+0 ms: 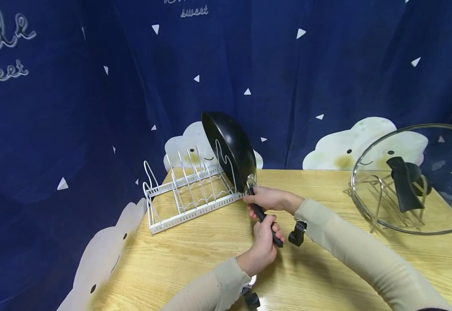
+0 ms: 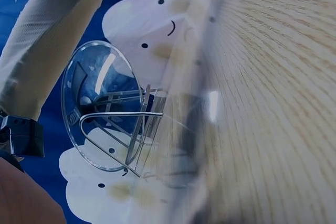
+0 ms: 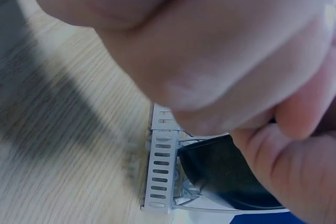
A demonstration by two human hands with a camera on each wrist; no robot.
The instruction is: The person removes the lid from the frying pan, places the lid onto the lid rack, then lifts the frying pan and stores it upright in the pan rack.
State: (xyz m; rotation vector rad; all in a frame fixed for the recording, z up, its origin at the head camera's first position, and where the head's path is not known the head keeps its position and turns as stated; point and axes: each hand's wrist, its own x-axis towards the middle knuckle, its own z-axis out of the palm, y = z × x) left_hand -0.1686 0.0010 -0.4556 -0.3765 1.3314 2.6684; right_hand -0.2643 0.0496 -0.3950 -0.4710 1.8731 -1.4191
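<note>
A black wok (image 1: pixel 231 147) stands on its edge, tilted, in the right end of a white wire rack (image 1: pixel 194 210). Its long black handle (image 1: pixel 259 211) slants toward the front of the table. My right hand (image 1: pixel 268 199) grips the handle near the wok, and my left hand (image 1: pixel 262 242) is curled round it closer to the free end. In the right wrist view, the right hand (image 3: pixel 210 51) fills the top; beyond its fingers show part of the wok (image 3: pixel 226 174) and the slotted rack rail (image 3: pixel 160 174). The left wrist view hardly shows the handhold.
At the right, a glass lid (image 1: pixel 408 231) with a black knob leans upright in a metal wire stand (image 1: pixel 379 203). A dark blue curtain (image 1: pixel 272 52) hangs behind the wooden table (image 1: pixel 179 263). The rack's left slots hold no cookware.
</note>
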